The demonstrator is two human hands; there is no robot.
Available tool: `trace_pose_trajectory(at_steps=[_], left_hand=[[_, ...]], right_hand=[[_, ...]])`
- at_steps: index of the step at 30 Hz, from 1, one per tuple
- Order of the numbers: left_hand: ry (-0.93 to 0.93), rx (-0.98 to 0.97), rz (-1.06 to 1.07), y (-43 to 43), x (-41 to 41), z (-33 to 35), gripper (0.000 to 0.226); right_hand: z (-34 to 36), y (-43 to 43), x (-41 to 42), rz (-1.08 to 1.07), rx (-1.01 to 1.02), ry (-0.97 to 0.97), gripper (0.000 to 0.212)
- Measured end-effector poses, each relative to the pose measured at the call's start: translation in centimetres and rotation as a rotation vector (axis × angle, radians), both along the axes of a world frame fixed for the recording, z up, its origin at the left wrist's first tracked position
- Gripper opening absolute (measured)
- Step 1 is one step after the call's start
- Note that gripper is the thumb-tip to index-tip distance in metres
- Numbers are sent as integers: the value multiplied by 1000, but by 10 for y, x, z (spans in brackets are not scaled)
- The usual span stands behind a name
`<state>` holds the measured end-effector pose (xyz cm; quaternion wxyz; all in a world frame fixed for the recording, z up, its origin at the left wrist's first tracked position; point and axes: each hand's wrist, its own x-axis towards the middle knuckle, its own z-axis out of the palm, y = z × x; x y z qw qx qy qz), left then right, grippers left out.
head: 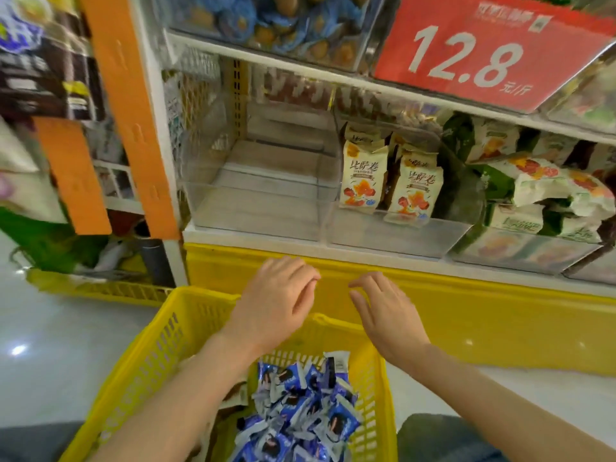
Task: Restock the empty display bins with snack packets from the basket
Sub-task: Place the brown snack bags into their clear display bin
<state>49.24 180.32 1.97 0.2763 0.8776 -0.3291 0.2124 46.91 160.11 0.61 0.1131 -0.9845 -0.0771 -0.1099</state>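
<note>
Blue snack packets (300, 418) lie heaped in the yellow basket (156, 348). They look light, crinkly and slippery, so are best scooped in bunches. Left hand (276, 295) and right hand (383, 310) hover above, loose-fingered and empty, below the empty display bin (253, 215).

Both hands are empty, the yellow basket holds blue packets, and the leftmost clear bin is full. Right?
No: the head view shows the leftmost clear bin empty. The left hand and right hand are empty, and the yellow basket holds blue packets.
</note>
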Motion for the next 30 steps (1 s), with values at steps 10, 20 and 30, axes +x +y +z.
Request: trace_pose_trajectory(at_steps=[10, 20, 30], left_hand=[[457, -64, 740, 181, -46, -120, 23], [898, -218, 741, 217, -77, -180, 34], [880, -221, 754, 218, -73, -183, 37]], right_hand=[[-128, 145, -34, 237, 108, 543, 38], [-214, 240, -39, -160, 726, 1058, 53], [-224, 249, -39, -101, 694, 1022, 49]])
